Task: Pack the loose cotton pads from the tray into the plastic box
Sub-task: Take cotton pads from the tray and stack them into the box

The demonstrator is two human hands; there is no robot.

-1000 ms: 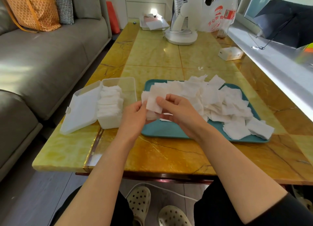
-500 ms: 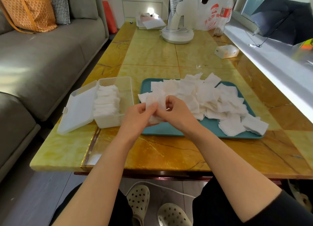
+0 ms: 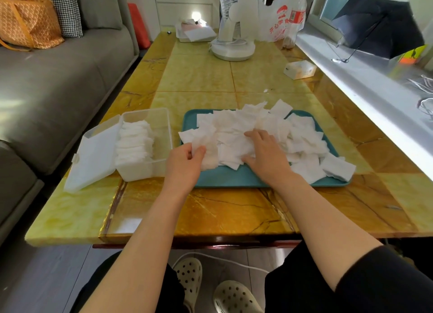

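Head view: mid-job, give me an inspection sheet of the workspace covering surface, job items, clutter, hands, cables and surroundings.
Surface: glossy yellow stone-look table.
Job's things: teal tray piled with loose cotton pads; plastic box left of it, lid open, partly filled with stacked pads.
Clutter: fan, plastic bag, bottle, small carton, all beyond the tray.
Hands: left hand grips a bunch of pads at the tray's left edge; right hand rests on the pile.
Cables: white cable on the floor under the table.
Surroundings: grey sofa with orange bag on the left; umbrella on the window sill on the right.
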